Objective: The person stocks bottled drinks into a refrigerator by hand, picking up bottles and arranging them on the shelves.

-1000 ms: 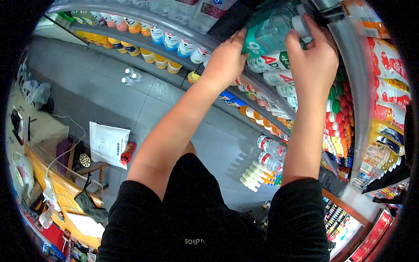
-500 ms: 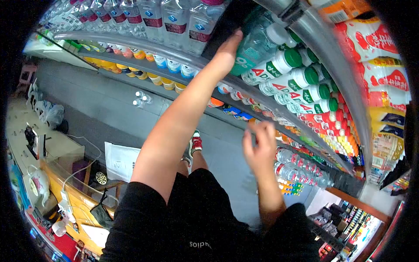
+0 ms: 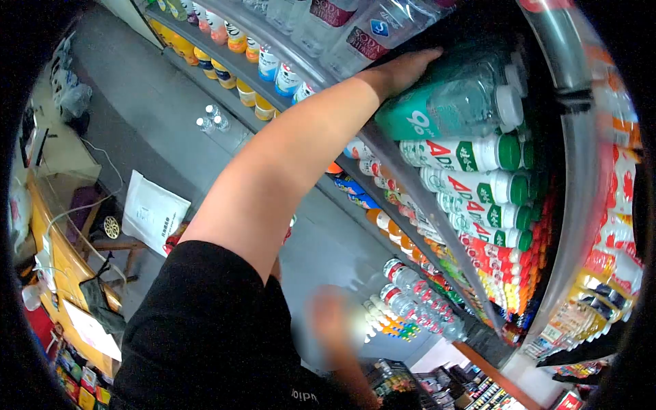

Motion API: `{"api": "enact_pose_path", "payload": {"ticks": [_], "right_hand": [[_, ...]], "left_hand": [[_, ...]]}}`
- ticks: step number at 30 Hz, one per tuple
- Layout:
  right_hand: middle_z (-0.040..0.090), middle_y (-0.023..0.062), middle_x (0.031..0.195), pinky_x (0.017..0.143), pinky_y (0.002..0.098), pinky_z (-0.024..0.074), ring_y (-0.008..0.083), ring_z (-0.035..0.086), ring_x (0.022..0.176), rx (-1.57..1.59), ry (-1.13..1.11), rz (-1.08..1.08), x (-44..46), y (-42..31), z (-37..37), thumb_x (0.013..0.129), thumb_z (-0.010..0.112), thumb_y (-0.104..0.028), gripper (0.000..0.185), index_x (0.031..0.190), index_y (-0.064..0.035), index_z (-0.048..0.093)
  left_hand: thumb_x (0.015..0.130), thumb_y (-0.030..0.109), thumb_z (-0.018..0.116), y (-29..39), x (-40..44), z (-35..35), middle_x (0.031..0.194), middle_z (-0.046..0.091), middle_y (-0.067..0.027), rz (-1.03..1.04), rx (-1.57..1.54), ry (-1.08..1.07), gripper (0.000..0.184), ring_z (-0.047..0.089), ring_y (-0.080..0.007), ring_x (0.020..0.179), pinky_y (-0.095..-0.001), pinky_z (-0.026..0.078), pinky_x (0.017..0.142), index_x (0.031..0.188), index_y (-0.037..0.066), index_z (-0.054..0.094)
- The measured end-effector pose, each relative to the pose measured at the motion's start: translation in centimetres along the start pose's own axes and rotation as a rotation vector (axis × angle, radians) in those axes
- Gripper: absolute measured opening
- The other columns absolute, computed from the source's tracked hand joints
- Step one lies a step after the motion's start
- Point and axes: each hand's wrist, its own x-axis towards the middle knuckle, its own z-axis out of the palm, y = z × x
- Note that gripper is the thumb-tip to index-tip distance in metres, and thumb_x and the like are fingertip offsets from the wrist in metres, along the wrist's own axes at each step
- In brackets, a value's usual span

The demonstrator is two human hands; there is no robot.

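Observation:
My left hand [image 3: 410, 70] reaches into a dark gap on the drinks shelf, fingers stretched out and nothing visible in them. On one side of it stand clear soda water bottles [image 3: 369, 37] with maroon labels. On the other side, close against the hand, is a large green-tinted bottle [image 3: 444, 109] with a white cap; I cannot tell whether they touch. White bottles with green caps [image 3: 471, 152] are lined up beyond it. Low over the floor, away from the shelf, my right hand [image 3: 331, 318] is smeared by motion, so its fingers cannot be made out.
A curved shelf rail [image 3: 437, 198] runs along the bottles' front, with lower rows of drinks beneath. Packs of bottled water [image 3: 417, 297] and three small bottles [image 3: 213, 119] stand on the grey floor [image 3: 307, 239]. A wooden counter [image 3: 61, 239] and a white bag [image 3: 154, 208] are at left.
The view has turned and come closer to the shelf. My left hand stays in the gap beside the green-tinted bottle. My right hand has dropped lower, away from the shelf.

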Motion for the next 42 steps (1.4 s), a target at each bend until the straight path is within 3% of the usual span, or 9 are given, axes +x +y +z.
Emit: {"api": "enact_pose_path", "payload": {"ticks": [10,12,22,27,28,32,37,40,42], "right_hand": [[0.058,0.0103,0.091,0.055,0.0319,0.0462,0.0191,0.052,0.055,0.031,-0.162,0.117,-4.0,1.3,-0.4,0.081,0.064,-0.015,0.026,0.106,-0.0071,0.060],[0.057,0.0099,0.092,0.054,0.0320,0.0456,0.0188,0.051,0.055,0.291,-0.276,0.405,-3.2,1.2,-0.7,0.082,0.064,-0.015,0.027,0.107,-0.0062,0.059],[0.057,0.0121,0.093,0.057,0.0325,0.0460,0.0202,0.051,0.056,0.305,-0.327,0.330,-1.6,2.8,-1.9,0.084,0.062,-0.014,0.027,0.109,-0.0044,0.058],[0.058,0.0132,0.097,0.060,0.0341,0.0471,0.0225,0.055,0.063,0.304,-0.387,0.392,-1.9,3.4,-2.5,0.085,0.061,-0.016,0.030,0.111,-0.0039,0.056],[0.058,0.0132,0.097,0.060,0.0341,0.0471,0.0225,0.055,0.063,0.300,-0.381,0.399,-2.8,4.1,-1.8,0.085,0.061,-0.016,0.030,0.111,-0.0039,0.056],[0.058,0.0141,0.101,0.065,0.0357,0.0483,0.0259,0.057,0.068,0.108,-0.289,0.196,-4.4,5.6,-0.9,0.086,0.059,-0.017,0.032,0.114,-0.0039,0.054],[0.057,0.0162,0.106,0.074,0.0401,0.0494,0.0334,0.060,0.084,0.179,-0.360,0.157,-2.8,6.3,-0.5,0.087,0.057,-0.021,0.033,0.116,-0.0044,0.053],[0.056,0.0171,0.108,0.079,0.0426,0.0489,0.0373,0.058,0.093,0.399,-0.566,0.514,-1.6,5.5,-0.7,0.089,0.055,-0.023,0.033,0.115,-0.0047,0.053],[0.056,0.0178,0.107,0.079,0.0432,0.0488,0.0376,0.058,0.093,0.518,-0.497,0.401,-1.7,6.0,0.3,0.090,0.054,-0.025,0.032,0.114,-0.0049,0.053]], "left_hand": [[0.092,0.049,0.042,1.1,5.9,0.7,0.131,0.046,-0.0109,0.064,0.159,0.141,0.060,0.041,-0.0220,0.121,-0.0322,0.028,0.106,0.130,0.003,0.045],[0.092,0.049,0.043,1.1,6.0,0.6,0.134,0.043,-0.0110,0.068,0.182,0.154,0.061,0.038,-0.0224,0.123,-0.0327,0.027,0.107,0.131,0.004,0.043],[0.090,0.052,0.045,1.2,6.6,1.1,0.145,0.029,-0.0112,0.086,0.320,0.268,0.067,0.024,-0.0243,0.134,-0.0350,0.019,0.111,0.140,0.008,0.034],[0.089,0.053,0.046,0.6,4.8,2.1,0.151,0.022,-0.0114,-0.054,0.605,0.602,0.072,0.017,-0.0253,0.140,-0.0361,0.016,0.114,0.144,0.011,0.029],[0.089,0.051,0.047,2.1,2.8,0.8,0.151,0.023,-0.0110,0.074,0.491,0.366,0.070,0.018,-0.0252,0.140,-0.0360,0.016,0.114,0.143,0.011,0.031],[0.090,0.042,0.046,1.0,0.9,-0.7,0.132,0.050,-0.0135,0.504,0.336,0.306,0.055,0.046,-0.0266,0.122,-0.0359,0.033,0.103,0.132,0.006,0.047],[0.093,0.049,0.039,3.2,-1.6,1.2,0.124,0.055,-0.0111,0.149,0.016,0.179,0.060,0.048,-0.0182,0.115,-0.0303,0.034,0.100,0.128,0.002,0.050],[0.097,0.048,0.035,2.3,-4.3,1.6,0.143,0.037,-0.0148,0.341,-0.265,0.042,0.066,0.036,-0.0191,0.130,-0.0299,0.021,0.110,0.138,-0.004,0.033],[0.093,0.038,0.049,2.6,-9.0,3.2,0.132,0.049,-0.0188,0.355,-0.273,0.119,0.055,0.047,-0.0235,0.122,-0.0323,0.037,0.101,0.129,-0.004,0.045]]}}
